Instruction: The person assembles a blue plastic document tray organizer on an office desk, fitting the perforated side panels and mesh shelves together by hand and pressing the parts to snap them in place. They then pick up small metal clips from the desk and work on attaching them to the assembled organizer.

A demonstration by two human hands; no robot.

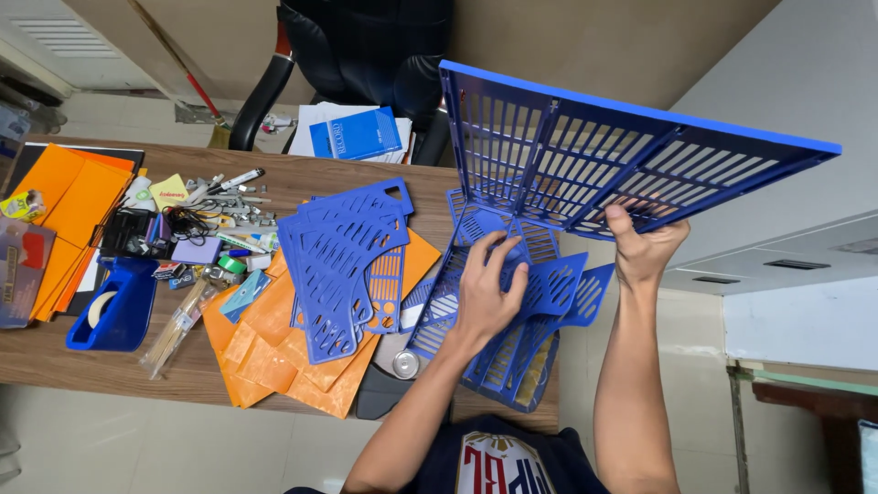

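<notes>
A blue tape dispenser (114, 311) sits at the desk's left end, then orange folders (274, 352) under a stack of blue slotted side panels (338, 265). The left hand (485, 288) presses flat, fingers spread, on a blue slotted tray (494, 366) lying on the wooden desk (55, 361). The right hand (645, 247) grips the lower edge of a second blue tray (622, 151) (tilted, raised above the desk).

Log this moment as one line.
left hand: pressing flat blue slotted panel | right hand: holding raised blue tray | desk: loose blue side pieces
</notes>
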